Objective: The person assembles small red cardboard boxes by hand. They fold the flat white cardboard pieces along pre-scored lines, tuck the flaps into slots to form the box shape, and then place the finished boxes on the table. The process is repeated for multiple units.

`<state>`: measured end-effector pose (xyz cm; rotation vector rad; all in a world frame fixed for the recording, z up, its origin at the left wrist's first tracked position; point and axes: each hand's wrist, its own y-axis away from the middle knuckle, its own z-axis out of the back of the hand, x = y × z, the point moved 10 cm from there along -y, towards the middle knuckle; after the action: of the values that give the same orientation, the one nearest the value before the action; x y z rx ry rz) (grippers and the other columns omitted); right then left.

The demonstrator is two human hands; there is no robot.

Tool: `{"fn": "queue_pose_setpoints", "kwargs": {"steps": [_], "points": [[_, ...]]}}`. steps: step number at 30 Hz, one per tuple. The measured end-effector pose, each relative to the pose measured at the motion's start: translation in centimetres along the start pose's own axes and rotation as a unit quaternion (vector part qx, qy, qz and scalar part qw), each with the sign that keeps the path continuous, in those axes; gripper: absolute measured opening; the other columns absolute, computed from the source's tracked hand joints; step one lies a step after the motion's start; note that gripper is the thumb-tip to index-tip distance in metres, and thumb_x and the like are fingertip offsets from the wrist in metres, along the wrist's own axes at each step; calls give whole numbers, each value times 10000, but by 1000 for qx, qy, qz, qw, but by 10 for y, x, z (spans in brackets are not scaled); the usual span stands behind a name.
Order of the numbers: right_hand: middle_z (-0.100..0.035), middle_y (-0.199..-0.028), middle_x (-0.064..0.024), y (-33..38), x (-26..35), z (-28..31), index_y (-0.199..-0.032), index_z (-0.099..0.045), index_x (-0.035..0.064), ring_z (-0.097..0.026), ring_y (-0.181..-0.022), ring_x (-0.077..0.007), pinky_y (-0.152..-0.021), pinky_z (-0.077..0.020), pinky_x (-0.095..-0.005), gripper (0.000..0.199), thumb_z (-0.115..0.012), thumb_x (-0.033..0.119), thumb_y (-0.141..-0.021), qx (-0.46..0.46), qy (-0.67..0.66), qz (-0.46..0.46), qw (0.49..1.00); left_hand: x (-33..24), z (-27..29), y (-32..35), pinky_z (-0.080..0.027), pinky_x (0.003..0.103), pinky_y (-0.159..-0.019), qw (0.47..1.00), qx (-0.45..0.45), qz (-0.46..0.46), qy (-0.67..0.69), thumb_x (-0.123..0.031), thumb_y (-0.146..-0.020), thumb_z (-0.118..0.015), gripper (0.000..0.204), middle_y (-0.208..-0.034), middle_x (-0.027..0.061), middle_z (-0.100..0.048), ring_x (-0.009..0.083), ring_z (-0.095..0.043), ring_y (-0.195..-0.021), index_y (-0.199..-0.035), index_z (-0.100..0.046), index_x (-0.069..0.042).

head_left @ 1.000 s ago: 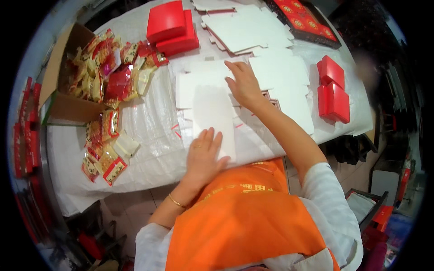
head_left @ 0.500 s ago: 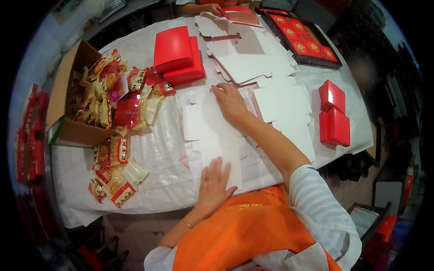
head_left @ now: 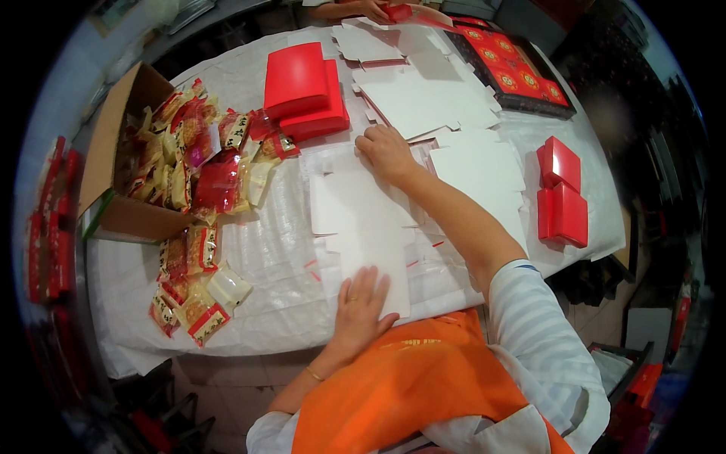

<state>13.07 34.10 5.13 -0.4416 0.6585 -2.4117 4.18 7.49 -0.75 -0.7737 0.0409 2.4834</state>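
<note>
A flat white cardboard box blank, unfolded and white side up, lies before me on the table. My left hand rests flat on its near end, fingers stretched out. At the far end of the blank, my right hand has its fingers curled down on the flap; the fingertips are partly hidden. Right of the blank, partly behind my right forearm, lies a stack of white blanks. More flat blanks are spread beyond my right hand.
Wrapped pastries spill from an open carton at the left. Two red boxes are stacked behind; two small red boxes stand right. A dark tray of red packs lies far right. Another person's hand holds red cardboard.
My right hand's fingers have curled more at the far flap. My left hand stays flat on the blank. Across the table, the other person's red cardboard has moved up and right.
</note>
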Motion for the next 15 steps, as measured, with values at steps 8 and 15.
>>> {"fn": "queue_pose_setpoints", "kwargs": {"steps": [8, 15], "points": [[-709, -900, -160, -7, 4, 42, -1101, -549, 97, -663, -826, -398, -720, -512, -496, 215, -595, 141, -895, 169, -71, -84, 980, 3, 47, 30, -278, 550, -1144, 990, -90, -92, 62, -346, -726, -840, 830, -1495, 163, -483, 398, -390, -1427, -1421, -512, -34], [-669, -813, -199, 45, 11, 9, -990, -582, 37, -648, -793, -424, -726, -499, -526, 177, -600, 191, -904, 324, -47, -80, 941, 8, 38, 37, -309, 526, -1138, 992, -32, -107, 57, -360, -758, -821, 775, -1481, 165, -496, 389, -404, -1418, -1392, -536, -18]]}}
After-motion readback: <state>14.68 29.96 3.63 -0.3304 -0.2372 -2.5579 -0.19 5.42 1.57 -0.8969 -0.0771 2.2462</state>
